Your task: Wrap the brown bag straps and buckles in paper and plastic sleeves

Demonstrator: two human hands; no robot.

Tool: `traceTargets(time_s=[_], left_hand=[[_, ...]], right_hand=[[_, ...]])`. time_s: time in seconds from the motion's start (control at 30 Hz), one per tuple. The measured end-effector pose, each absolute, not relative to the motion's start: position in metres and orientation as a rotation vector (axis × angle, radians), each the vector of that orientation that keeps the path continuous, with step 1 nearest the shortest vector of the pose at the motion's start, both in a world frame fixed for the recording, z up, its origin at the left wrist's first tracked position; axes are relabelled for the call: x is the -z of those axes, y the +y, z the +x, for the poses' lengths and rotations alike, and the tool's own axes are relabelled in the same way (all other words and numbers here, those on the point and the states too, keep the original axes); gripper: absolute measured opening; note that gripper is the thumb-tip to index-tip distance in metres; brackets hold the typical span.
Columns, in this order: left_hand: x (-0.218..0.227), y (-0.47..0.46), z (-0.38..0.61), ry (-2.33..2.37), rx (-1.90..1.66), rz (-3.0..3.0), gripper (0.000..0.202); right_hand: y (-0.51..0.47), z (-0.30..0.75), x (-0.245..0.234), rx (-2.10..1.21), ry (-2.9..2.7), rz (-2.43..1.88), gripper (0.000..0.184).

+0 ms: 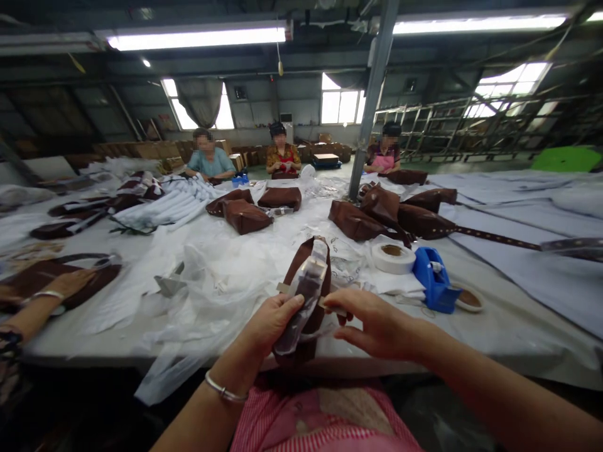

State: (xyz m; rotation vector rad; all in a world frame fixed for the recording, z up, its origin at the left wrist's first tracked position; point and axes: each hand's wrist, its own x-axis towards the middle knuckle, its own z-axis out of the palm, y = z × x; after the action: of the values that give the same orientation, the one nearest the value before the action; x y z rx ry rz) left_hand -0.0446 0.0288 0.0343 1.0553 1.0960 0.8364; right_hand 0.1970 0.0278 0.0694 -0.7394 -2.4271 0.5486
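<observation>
Brown bag (306, 287) at the table's (509, 342) near edge, long axis pointing away from the worker. Left hand (271, 321) clasps its left side; right hand (377, 320), half-curled, meets its right edge, pinch unclear.

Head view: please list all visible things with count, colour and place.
Buckled leather piece: 1, brown, front centre
Other leather items: several, brown, spread around
Plastic sheeting: several, whitish, left
Large roll: 1, white, right
Dispenser: 1, blue, beside large roll
Small roll: 1, tan, beside dispenser
Bundle: 1, white, back left
Table: 1, white, foreground
Colleagues: 4, varied clothing, opposite and left
Panel: 1, green, right
Cartons: several, brown, background
Pillar: 1, grey, central
Windows: 3, white, rear
Lights: several, white, overhead
Left hand: 1, holding buckled piece
Right hand: 1, beside it
</observation>
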Motion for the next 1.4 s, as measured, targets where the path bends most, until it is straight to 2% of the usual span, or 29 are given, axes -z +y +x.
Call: traceTargets(time_s=[0.07, 0.13, 0.23, 0.3, 0.37, 0.43, 0.5, 0.7, 0.83, 0.97, 1.07, 1.2, 1.33, 1.4], left_hand=[[-0.034, 0.029, -0.042, 1.134, -0.821, 1.106, 0.056], [-0.033, 0.028, -0.037, 1.176, -0.794, 1.177, 0.054], [-0.035, 0.024, -0.03, 1.219, -0.745, 1.324, 0.052], [-0.036, 0.021, -0.027, 1.232, -0.715, 1.418, 0.051], [-0.038, 0.018, -0.027, 1.243, -0.681, 1.495, 0.052], [-0.04, 0.014, -0.028, 1.258, -0.653, 1.553, 0.052], [-0.041, 0.01, -0.029, 1.259, -0.643, 1.577, 0.051], [-0.039, 0.008, -0.024, 1.273, -0.681, 1.543, 0.042], [-0.036, 0.01, -0.019, 1.282, -0.711, 1.57, 0.039], [-0.033, 0.008, -0.016, 1.243, -0.725, 1.623, 0.041], [-0.031, 0.007, -0.014, 1.253, -0.709, 1.646, 0.044], [-0.029, 0.008, -0.012, 1.276, -0.674, 1.668, 0.039], [-0.027, 0.012, -0.012, 1.283, -0.687, 1.698, 0.044], [-0.027, 0.014, -0.014, 1.271, -0.708, 1.704, 0.048]], right_hand=[[0.03, 0.193, -0.08, -0.192, -2.598, -0.624, 0.022], [0.036, 0.183, -0.092, 0.146, -2.687, -0.539, 0.025], [0.053, 0.165, -0.108, 0.297, -2.76, -0.463, 0.021], [0.067, 0.156, -0.112, 0.123, -2.791, -0.477, 0.015], [0.079, 0.153, -0.11, -0.226, -2.817, -0.518, 0.007], [0.086, 0.153, -0.105, -0.6, -2.796, -0.632, 0.008], [0.085, 0.153, -0.099, -0.795, -2.728, -0.744, 0.01], [0.063, 0.147, -0.095, -0.766, -2.465, -0.969, 0.011], [0.06, 0.149, -0.101, -0.848, -2.431, -1.101, 0.027], [0.067, 0.157, -0.111, -1.08, -2.595, -1.096, 0.021], [0.071, 0.159, -0.118, -1.108, -2.717, -1.147, 0.019], [0.066, 0.152, -0.118, -0.863, -2.873, -1.176, 0.012], [0.054, 0.146, -0.104, -0.127, -2.98, -0.98, 0.002], [0.05, 0.15, -0.095, 0.131, -2.939, -0.796, 0.004]])
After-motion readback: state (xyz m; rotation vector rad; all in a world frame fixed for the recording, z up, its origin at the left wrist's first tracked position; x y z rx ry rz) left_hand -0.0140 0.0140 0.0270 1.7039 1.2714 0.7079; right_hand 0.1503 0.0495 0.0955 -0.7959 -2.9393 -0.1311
